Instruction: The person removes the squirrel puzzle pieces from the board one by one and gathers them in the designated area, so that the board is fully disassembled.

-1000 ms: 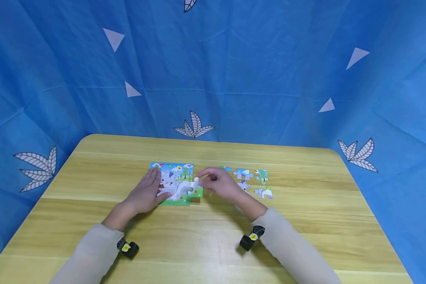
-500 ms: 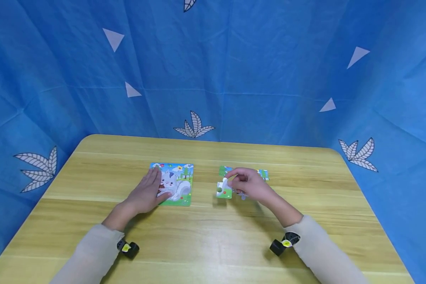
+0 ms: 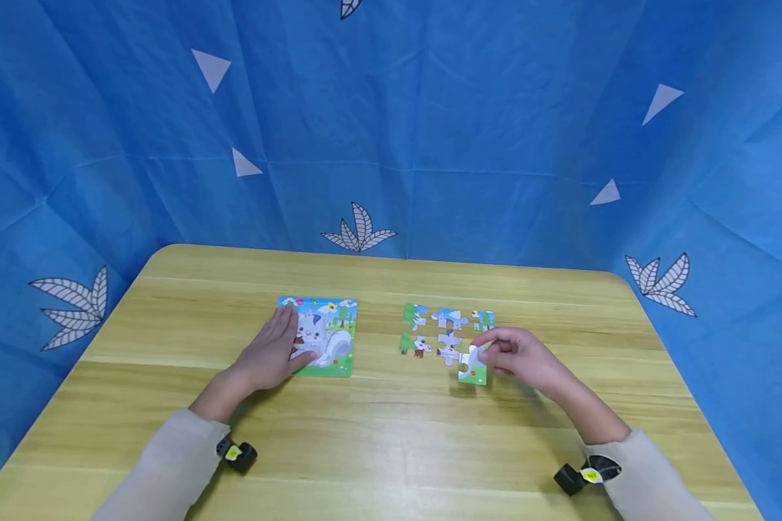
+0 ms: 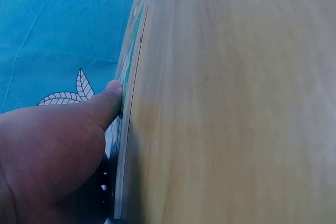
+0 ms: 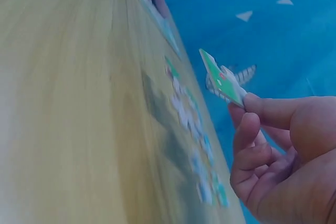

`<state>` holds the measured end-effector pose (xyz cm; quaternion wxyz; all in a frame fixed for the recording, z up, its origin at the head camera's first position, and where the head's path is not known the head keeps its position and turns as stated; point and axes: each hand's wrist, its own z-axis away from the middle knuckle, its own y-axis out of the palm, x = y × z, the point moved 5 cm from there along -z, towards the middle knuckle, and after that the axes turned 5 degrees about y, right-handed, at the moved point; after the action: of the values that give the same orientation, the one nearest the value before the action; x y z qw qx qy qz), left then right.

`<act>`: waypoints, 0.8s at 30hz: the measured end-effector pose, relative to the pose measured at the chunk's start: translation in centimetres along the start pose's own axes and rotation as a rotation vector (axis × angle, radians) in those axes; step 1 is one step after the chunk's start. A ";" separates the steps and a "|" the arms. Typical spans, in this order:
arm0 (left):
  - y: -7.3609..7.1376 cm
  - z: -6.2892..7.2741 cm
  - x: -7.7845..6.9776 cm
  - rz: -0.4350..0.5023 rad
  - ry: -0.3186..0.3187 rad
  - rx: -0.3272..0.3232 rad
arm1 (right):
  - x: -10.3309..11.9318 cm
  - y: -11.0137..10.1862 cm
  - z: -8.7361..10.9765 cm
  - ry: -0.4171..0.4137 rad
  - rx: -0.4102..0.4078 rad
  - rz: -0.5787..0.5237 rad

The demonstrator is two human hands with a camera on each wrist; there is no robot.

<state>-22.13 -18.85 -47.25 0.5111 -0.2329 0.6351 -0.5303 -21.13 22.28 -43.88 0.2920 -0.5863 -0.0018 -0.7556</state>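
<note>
My left hand [image 3: 267, 351] rests with straight fingers on the left side of a square picture board [image 3: 340, 354] showing a grey squirrel. In the left wrist view the thumb [image 4: 107, 103] presses on the board close to its edge. Between thumb and index finger, my right hand [image 3: 526, 358] pinches a jigsaw piece [image 3: 474, 370] with green grass, a red flower and part of a pale tail. In the right wrist view this piece [image 5: 223, 80] is tilted and held above the table. Loose jigsaw pieces [image 3: 450, 318] lie left of and behind the right hand.
The loose pieces form rough rows on the wooden table [image 3: 378, 441], including a tree piece [image 3: 406, 345] at the left. A blue curtain [image 3: 469, 130] with white leaf prints hangs behind the table. Both wrists carry small black cameras [image 3: 572, 477].
From beside the board, my right hand has carried the pinched jigsaw piece rightward to the front right of the loose pieces. My left hand has stayed on the board.
</note>
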 end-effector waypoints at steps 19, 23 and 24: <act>0.3 0.0 0.4 0.030 0.014 -0.002 | -4.7 -2.6 2.4 0.032 0.022 0.033; 0.1 0.1 0.2 0.030 0.009 -0.004 | -4.5 -2.3 2.2 0.000 0.014 0.061; 0.1 0.1 0.1 0.030 0.009 -0.007 | -4.5 -2.2 2.2 -0.002 0.006 0.072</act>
<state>-22.04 -18.99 -47.34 0.5153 -0.2226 0.6426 -0.5215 -19.56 26.81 -46.41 0.3207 -0.5857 0.0165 -0.7442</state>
